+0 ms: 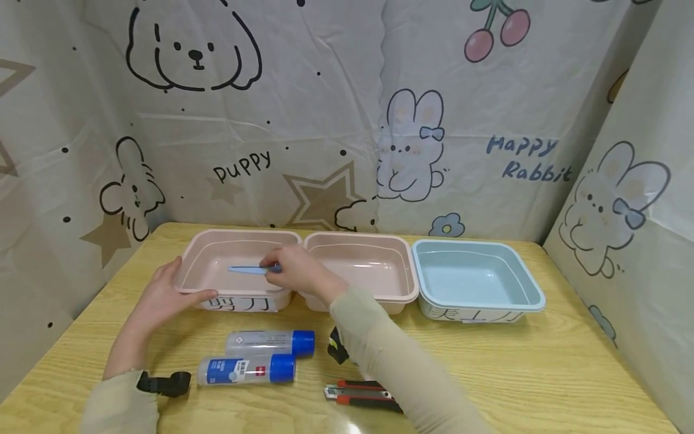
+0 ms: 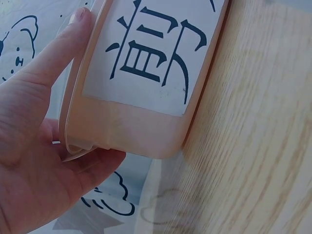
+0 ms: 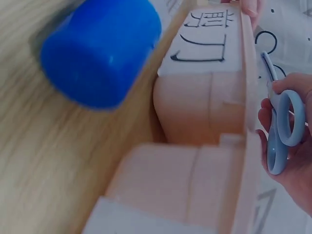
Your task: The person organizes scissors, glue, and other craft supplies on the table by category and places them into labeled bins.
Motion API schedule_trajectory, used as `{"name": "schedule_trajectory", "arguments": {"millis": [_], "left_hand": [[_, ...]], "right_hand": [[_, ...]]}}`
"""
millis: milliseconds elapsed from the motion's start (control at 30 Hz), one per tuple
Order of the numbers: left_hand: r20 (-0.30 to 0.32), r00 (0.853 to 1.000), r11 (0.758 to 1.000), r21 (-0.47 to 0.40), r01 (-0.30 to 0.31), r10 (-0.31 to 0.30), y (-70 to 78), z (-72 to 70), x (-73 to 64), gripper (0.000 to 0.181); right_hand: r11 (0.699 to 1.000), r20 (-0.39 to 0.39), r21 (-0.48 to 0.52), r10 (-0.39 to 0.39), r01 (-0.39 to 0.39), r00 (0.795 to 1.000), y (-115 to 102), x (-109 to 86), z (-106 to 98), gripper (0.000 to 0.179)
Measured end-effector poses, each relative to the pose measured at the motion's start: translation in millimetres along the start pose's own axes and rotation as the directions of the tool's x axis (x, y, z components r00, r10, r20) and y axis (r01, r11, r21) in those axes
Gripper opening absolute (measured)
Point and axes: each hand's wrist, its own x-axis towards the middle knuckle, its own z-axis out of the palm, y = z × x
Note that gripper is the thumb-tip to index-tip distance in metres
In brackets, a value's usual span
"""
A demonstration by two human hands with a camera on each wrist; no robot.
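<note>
My right hand (image 1: 298, 271) holds a pair of light blue scissors (image 3: 279, 122) over the left pink bin (image 1: 238, 234), blades pointing left. In the right wrist view the handle loops lie against the palm and the thumb presses near the pivot. At the bin's front left corner, my left hand (image 1: 159, 301) grips the rim. Its thumb lies along the front edge and the other fingers go round the side, as the left wrist view shows. A white paper label (image 2: 151, 53) with black characters is stuck to the front of this bin.
A second pink bin (image 1: 360, 296) and a blue bin (image 1: 479, 308) stand to the right in a row. Nearer are two blue-capped glue bottles (image 1: 271, 342), a red and black utility knife (image 1: 360, 393), and a black and yellow object (image 1: 337, 346) partly behind the right sleeve.
</note>
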Motion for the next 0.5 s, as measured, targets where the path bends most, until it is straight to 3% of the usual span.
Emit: {"name": "schedule_trajectory", "arguments": {"millis": [233, 500], "left_hand": [[-0.002, 1.0, 1.0, -0.015, -0.006, 0.006, -1.0, -0.8, 0.3, 0.115], [-0.012, 1.0, 1.0, -0.006, -0.009, 0.009, -1.8, -0.6, -0.2, 0.115]], "right_hand": [[0.997, -0.048, -0.071, 0.024, -0.028, 0.999, -8, 18.6, 15, 0.023], [0.985, -0.02, -0.119, 0.127, -0.129, 0.992, -14, 29.2, 29, 0.021]]}}
